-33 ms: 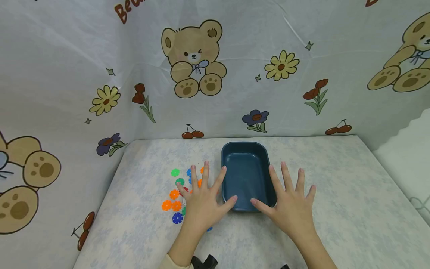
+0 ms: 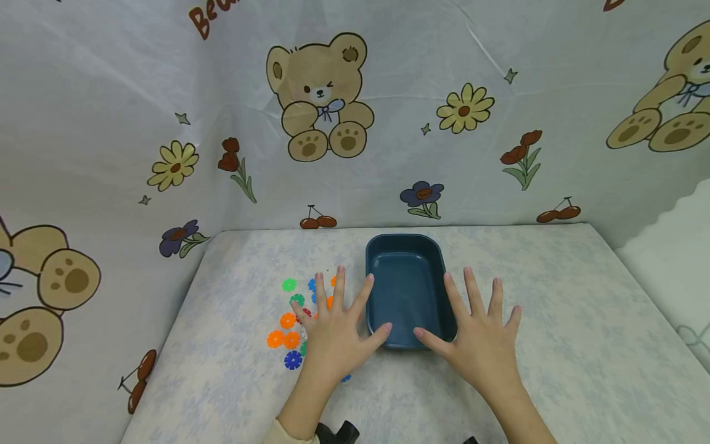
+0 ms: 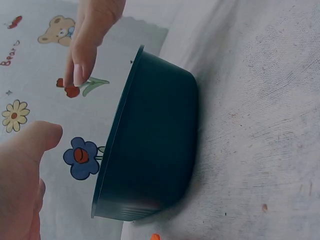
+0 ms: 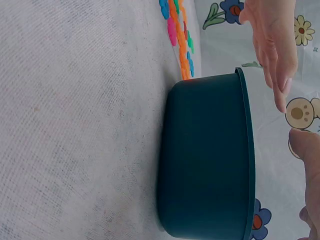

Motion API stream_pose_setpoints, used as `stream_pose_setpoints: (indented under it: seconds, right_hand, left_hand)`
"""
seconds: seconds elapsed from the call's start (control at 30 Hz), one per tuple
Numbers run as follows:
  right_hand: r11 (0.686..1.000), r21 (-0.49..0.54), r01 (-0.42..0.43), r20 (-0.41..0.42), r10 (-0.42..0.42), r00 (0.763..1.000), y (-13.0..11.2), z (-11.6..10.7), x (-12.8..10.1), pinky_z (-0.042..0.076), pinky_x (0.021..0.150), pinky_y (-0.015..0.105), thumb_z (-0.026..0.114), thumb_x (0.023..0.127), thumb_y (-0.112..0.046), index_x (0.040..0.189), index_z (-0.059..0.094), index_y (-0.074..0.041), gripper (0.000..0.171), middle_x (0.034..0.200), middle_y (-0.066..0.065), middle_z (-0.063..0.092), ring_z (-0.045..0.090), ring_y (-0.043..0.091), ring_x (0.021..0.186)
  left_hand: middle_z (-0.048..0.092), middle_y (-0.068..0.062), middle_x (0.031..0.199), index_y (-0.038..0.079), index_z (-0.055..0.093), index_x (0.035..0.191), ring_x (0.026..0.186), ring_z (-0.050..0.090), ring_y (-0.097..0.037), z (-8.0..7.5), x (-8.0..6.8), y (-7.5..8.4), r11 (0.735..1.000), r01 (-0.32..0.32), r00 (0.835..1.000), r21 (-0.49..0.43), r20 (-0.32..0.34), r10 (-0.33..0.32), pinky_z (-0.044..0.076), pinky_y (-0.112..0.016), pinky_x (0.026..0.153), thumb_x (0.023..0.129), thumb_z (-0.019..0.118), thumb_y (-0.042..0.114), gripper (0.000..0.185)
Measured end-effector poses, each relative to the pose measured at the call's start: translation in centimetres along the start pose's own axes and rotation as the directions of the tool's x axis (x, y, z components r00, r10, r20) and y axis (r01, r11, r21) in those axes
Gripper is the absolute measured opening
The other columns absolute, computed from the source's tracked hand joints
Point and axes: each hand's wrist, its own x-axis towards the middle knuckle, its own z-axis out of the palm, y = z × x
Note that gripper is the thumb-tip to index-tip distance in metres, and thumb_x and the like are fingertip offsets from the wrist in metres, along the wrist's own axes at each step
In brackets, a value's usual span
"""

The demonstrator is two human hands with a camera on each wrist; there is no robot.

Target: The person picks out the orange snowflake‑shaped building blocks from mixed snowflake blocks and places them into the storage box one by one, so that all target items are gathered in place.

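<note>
A dark teal rectangular plastic bin (image 2: 407, 290) stands upright on the table, with bare floor showing inside it. My left hand (image 2: 335, 336) is held palm down with fingers spread, its thumb and index overlapping the bin's left side in the head view. Under and beside it lie flat toothed plastic discs, such as an orange disc (image 2: 275, 339), a blue disc (image 2: 293, 360) and a green disc (image 2: 289, 285). Mirroring it, my right hand (image 2: 482, 345) spreads over the bin's right front edge. Both hands hold nothing. From the side, the bin's outer wall (image 3: 150, 135) fills the left wrist view.
A pale mottled cloth covers the table (image 2: 566, 296). Behind and to the left hangs a white curtain (image 2: 399, 74) printed with bears and flowers. Several more discs are partly hidden by the left hand. A black device (image 2: 339, 433) sits by the left wrist.
</note>
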Motion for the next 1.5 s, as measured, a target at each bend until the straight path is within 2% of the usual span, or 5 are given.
stream_pose_setpoints:
  seconds: [0.33,0.57,0.97,1.23,1.5]
  right_hand:
    - [0.993,0.114,0.03,0.026,-0.034,0.999,0.6,0.6,-0.1,0.019,0.111,0.073,0.066,0.075,-0.076,0.159,0.024,-0.022,0.108,0.166,0.014,0.014,0.009,0.049,0.151]
    - [0.96,0.28,0.002,0.137,-0.042,0.99,1.6,1.9,-0.3,0.022,0.111,0.071,0.065,0.08,-0.072,0.161,0.009,-0.017,0.113,0.168,0.011,0.004,0.01,0.042,0.153]
    - [0.762,0.635,-0.124,0.222,-0.027,0.975,3.4,4.7,-1.6,0.018,0.114,0.068,0.083,0.078,-0.045,0.159,-0.008,-0.029,0.122,0.168,0.009,-0.004,0.007,0.043,0.153]
    - [0.656,0.745,-0.124,0.176,-0.014,0.984,3.6,7.4,-2.2,0.01,0.106,-0.002,0.087,0.076,-0.027,0.158,-0.004,-0.037,0.123,0.168,0.007,0.007,0.011,0.015,0.152]
    - [0.632,0.772,-0.063,0.101,-0.025,0.995,3.5,8.7,-2.1,0.013,0.106,-0.003,0.088,0.075,-0.019,0.159,-0.002,-0.035,0.124,0.167,0.013,0.009,0.009,-0.011,0.144]
  left_hand:
    - [-0.003,0.003,0.169,0.048,0.012,0.156,0.155,-0.003,-0.038,0.3,-0.3,-1.5,1.0,0.013,1.0,0.005,-0.009,-0.013,0.006,-0.08,0.108,0.094,0.04,0.07,0.071]
    - [0.018,-0.002,0.167,0.035,0.029,0.156,0.154,0.012,-0.035,0.0,-1.0,-5.0,0.998,-0.018,0.996,-0.066,-0.083,0.013,0.027,-0.065,0.113,0.099,0.051,0.048,0.063]
    - [0.05,-0.013,0.142,0.015,0.052,0.142,0.126,0.043,-0.036,-0.3,-3.1,-14.7,0.971,0.157,0.985,-0.182,-0.034,-0.166,0.041,-0.061,0.097,0.094,0.064,0.03,0.051]
    - [0.057,-0.01,0.128,0.016,0.061,0.136,0.109,0.046,-0.028,-0.2,-4.6,-17.5,0.942,0.27,0.961,-0.198,0.111,-0.252,0.046,-0.049,0.089,0.089,0.073,0.035,0.052]
    - [0.057,-0.005,0.114,0.019,0.069,0.127,0.096,0.042,-0.022,0.6,-5.7,-17.5,0.94,0.272,0.961,-0.204,0.104,-0.255,0.042,-0.036,0.078,0.087,0.076,0.033,0.043]
